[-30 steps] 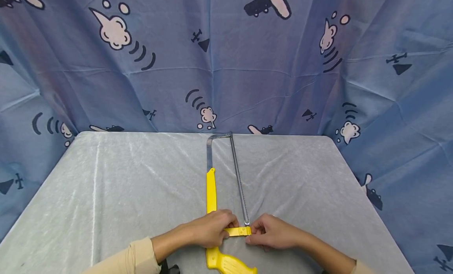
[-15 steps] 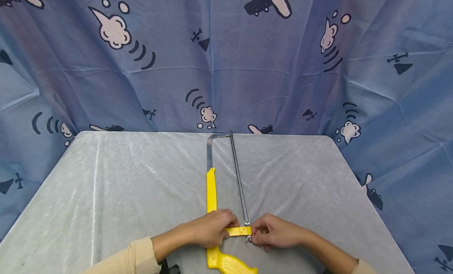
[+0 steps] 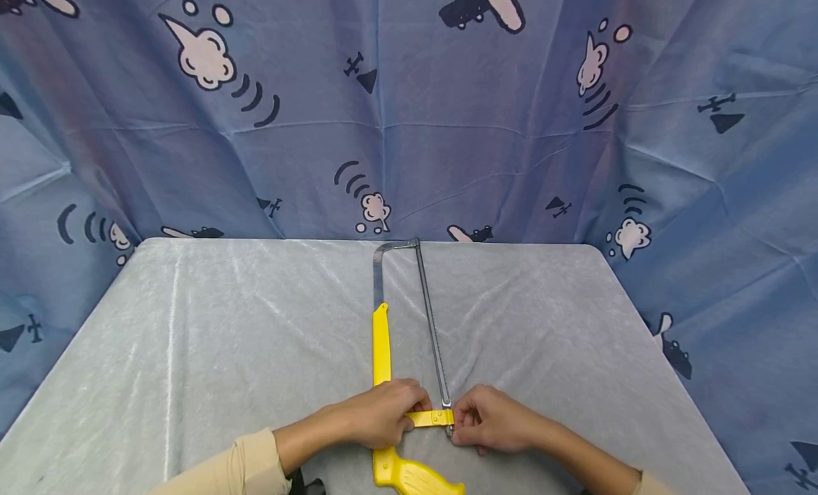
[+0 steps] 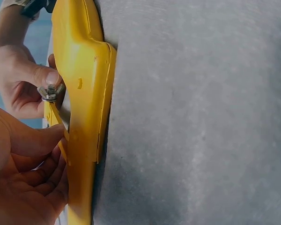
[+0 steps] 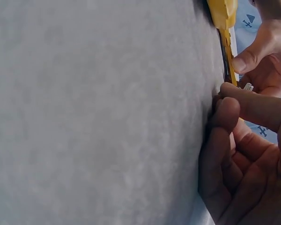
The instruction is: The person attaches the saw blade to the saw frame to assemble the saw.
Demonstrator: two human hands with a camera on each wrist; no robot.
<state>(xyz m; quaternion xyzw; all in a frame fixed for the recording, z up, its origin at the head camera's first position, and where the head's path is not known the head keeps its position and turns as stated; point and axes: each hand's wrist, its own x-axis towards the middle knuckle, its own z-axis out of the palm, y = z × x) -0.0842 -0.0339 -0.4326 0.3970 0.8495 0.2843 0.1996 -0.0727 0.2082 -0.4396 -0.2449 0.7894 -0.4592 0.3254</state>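
A hacksaw (image 3: pixel 381 342) with a yellow handle and steel front frame lies on the table, its blade (image 3: pixel 431 321) toward the right. My left hand (image 3: pixel 383 413) pinches the short yellow crosspiece (image 3: pixel 429 418) between thumb and fingers. At the near end of the blade sits a metal wing nut (image 4: pixel 50 94) on a threaded bolt. The right hand (image 3: pixel 501 420) has curled fingers around this end, with thumb and forefinger at the wing nut. In the right wrist view those fingers (image 5: pixel 227 112) mostly hide the nut.
A grey velvety cloth (image 3: pixel 268 324) covers the table, with a few creases. Behind and beside it hangs a blue curtain (image 3: pixel 422 104) printed with planes and clouds. The far end of the hacksaw reaches the table's back edge.
My right thumb drew back from the wing nut half a second ago, exposing it, and is now against it again. The left hand and hacksaw stay in place.
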